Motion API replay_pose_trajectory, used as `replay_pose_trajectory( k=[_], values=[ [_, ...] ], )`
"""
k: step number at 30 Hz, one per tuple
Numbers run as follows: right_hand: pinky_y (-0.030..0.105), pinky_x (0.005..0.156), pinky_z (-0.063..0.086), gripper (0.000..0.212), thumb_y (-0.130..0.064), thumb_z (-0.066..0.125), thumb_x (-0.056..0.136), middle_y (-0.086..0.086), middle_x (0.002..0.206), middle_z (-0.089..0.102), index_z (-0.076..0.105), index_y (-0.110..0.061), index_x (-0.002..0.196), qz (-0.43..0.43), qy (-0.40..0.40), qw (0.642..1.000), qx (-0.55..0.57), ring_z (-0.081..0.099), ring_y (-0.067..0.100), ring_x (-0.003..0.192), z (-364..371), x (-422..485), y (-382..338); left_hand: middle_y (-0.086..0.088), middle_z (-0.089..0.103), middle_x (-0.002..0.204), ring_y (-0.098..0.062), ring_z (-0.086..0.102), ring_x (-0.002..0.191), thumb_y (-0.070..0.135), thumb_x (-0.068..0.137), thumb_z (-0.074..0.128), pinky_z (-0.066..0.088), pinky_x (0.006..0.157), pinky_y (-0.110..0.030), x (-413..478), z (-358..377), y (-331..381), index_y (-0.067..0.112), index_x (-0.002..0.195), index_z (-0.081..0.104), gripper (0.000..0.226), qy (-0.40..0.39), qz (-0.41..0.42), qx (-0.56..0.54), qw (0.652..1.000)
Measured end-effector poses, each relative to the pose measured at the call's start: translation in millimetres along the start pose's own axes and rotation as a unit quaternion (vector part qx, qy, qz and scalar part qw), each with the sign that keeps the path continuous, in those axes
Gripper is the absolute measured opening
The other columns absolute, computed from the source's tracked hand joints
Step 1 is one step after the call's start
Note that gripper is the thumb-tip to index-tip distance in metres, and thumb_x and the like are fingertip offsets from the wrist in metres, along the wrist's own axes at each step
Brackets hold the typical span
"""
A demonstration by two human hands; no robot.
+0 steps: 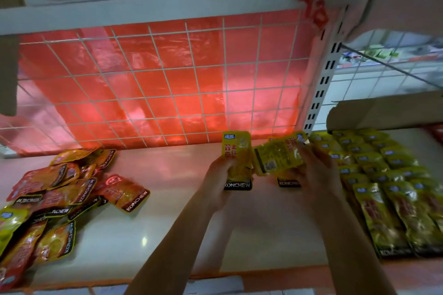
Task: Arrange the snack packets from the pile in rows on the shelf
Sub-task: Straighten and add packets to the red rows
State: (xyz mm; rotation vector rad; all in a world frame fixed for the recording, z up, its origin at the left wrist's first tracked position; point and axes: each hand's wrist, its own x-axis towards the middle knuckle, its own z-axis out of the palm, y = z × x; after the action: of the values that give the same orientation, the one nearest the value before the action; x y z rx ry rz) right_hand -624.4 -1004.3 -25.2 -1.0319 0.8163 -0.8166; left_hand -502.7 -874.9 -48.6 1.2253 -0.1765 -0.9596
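From my remote seat, I judge the job to be somewhere past the middle. At the right of the frame, the rows of yellow packets (383,175) already lie in overlapping lines on the shelf (167,211), running from the back toward the front edge. At the lower left, the pile (55,199) sits loose and unsorted. It is mostly orange-red packets with a few yellow ones mixed in, lying at all angles, some face down. The middle of the shelf between pile and rows carries no rows yet, so the orange-red stock has yet to be laid out.

The left hand (220,175) has its grip closed round an upright yellow packet (237,158), held face toward me above the shelf in the centre of the frame, its black KONCHEW band at the bottom. The right hand (314,170) pinches a tilted yellow packet (278,158) just beside it, back side out with a barcode showing. Another black band peeks out below that hand, so it may hold a second packet, though I cannot tell for sure. Both hands hover just left of the finished rows.

The packets look flat, glossy and crinkly, thin foil pouches that should slide easily over one another.

Behind the shelf, a white wire grid (167,74) backs onto a red plastic sheet (124,60), and a cardboard box (383,112) sits at the right behind the rows.
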Motion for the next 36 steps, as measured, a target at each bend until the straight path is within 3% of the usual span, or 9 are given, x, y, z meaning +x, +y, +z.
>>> replay_pose_trajectory(
  k=[3,7,11,15,18,22,28,33,36],
  values=[
    [0.024,0.049,0.051,0.013,-0.016,0.062,0.091,-0.003,0.066,0.066,0.065,-0.017,0.078,-0.003,0.014,1.0,0.019,0.061,0.013,0.058,-15,2,-5,-0.009,0.069,0.08,-0.018,0.065,0.063,0.008,0.089,0.051,0.05,0.059,-0.025,4,9,-5,0.01,0.098,0.067,0.018,0.018,0.015,0.023,0.999],
    [0.029,0.061,0.045,0.018,-0.01,0.056,0.093,-0.005,0.069,0.065,0.061,-0.022,0.08,0.01,0.027,0.999,0.039,0.062,0.009,0.062,-35,5,-16,-0.01,0.072,0.087,-0.024,0.068,0.075,0.026,0.071,0.072,0.053,0.068,-0.034,12,17,-15,0.015,0.089,0.068,0.022,0.085,0.06,0.154,0.983],
    [0.025,0.06,0.048,0.026,-0.001,0.048,0.093,-0.004,0.078,0.061,0.062,-0.022,0.101,-0.002,0.046,0.999,0.006,0.061,0.002,0.067,-53,10,-24,-0.003,0.072,0.076,-0.02,0.065,0.071,0.041,0.063,0.062,0.048,0.065,-0.034,14,34,-25,0.016,0.079,0.07,0.031,0.099,0.05,0.251,0.962],
    [0.027,0.053,0.042,0.029,-0.017,0.045,0.092,-0.002,0.056,0.053,0.053,-0.017,0.065,0.071,0.055,0.994,0.062,0.053,0.01,0.048,-58,16,-28,-0.002,0.071,0.071,-0.02,0.063,0.068,0.037,0.065,0.064,0.05,0.063,-0.035,16,51,-39,0.017,0.071,0.07,0.022,0.096,0.039,0.291,0.951],
    [0.027,0.052,0.039,0.033,-0.03,0.057,0.091,0.003,0.052,0.041,0.047,-0.016,0.063,0.068,0.03,0.997,0.012,0.046,0.016,0.046,-62,18,-29,0.0,0.071,0.071,-0.016,0.065,0.069,0.035,0.076,0.07,0.052,0.068,-0.033,19,57,-43,0.017,0.072,0.072,0.018,0.127,0.06,0.371,0.918],
    [0.031,0.059,0.041,0.013,-0.007,0.053,0.091,0.005,0.07,0.049,0.058,-0.015,0.082,0.045,-0.023,0.999,0.019,0.051,0.019,0.063,-66,19,-30,0.002,0.074,0.082,-0.017,0.068,0.082,0.035,0.078,0.071,0.054,0.076,-0.033,26,62,-45,0.02,0.086,0.073,0.017,0.154,0.084,0.413,0.894],
    [0.035,0.094,0.049,0.036,-0.003,0.042,0.095,0.007,0.115,0.066,0.054,-0.017,0.126,0.063,-0.079,0.992,0.074,0.063,0.018,0.108,-62,23,-34,0.006,0.073,0.083,-0.014,0.068,0.082,0.034,0.078,0.071,0.053,0.08,-0.033,28,66,-47,0.021,0.091,0.069,0.018,0.16,0.109,0.45,0.871],
    [0.038,0.077,0.053,0.023,-0.02,0.051,0.096,0.004,0.1,0.071,0.072,-0.022,0.086,0.027,-0.082,0.995,-0.059,0.068,0.018,0.091,-62,24,-30,0.005,0.072,0.084,-0.013,0.067,0.084,0.036,0.079,0.072,0.05,0.077,-0.027,27,67,-47,0.023,0.1,0.068,0.025,0.164,0.124,0.481,0.852],
    [0.036,0.072,0.044,0.028,-0.02,0.053,0.096,0.017,0.079,0.056,0.075,-0.022,0.079,0.017,-0.085,0.994,-0.059,0.051,0.03,0.079,-59,25,-26,0.002,0.071,0.086,-0.016,0.066,0.084,0.036,0.078,0.073,0.049,0.076,-0.028,26,66,-46,0.021,0.107,0.064,0.033,0.172,0.133,0.489,0.845]
  ],
)
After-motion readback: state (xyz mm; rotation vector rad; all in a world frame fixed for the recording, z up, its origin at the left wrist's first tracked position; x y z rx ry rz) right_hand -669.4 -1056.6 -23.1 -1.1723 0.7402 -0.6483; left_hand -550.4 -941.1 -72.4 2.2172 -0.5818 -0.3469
